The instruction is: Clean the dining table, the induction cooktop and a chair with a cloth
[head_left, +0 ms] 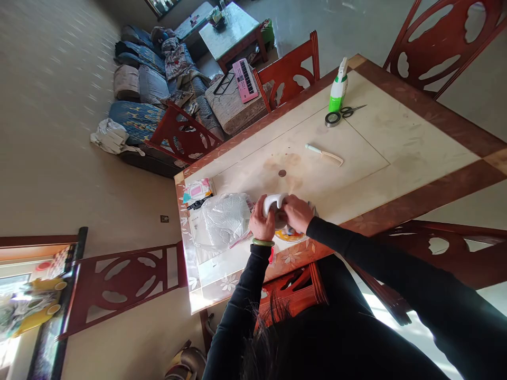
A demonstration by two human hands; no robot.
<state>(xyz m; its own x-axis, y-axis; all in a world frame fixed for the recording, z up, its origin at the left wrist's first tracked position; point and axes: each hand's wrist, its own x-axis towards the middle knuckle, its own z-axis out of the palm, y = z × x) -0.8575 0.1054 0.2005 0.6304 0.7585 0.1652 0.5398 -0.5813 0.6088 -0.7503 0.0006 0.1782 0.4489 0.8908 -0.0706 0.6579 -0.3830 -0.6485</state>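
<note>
Over the near edge of the table, both hands are on a smooth white curved object (273, 201); its exact kind does not show. My left hand (261, 221), with a green bangle at the wrist, grips its left side. The fingers of my right hand (298, 212) are closed at its right side, their tips partly hidden. Under the hands lies a round orange-and-yellow item (291, 235), mostly covered. A clear plastic bag with white contents (225, 220) lies just left of my left hand.
A comb (325, 155) lies mid-table. Farther off are a roll of black tape (332, 119), scissors (348, 111) and a green-and-white spray bottle (338, 89). A colourful packet (197, 190) lies at the left end. Wooden chairs (289, 71) surround the table.
</note>
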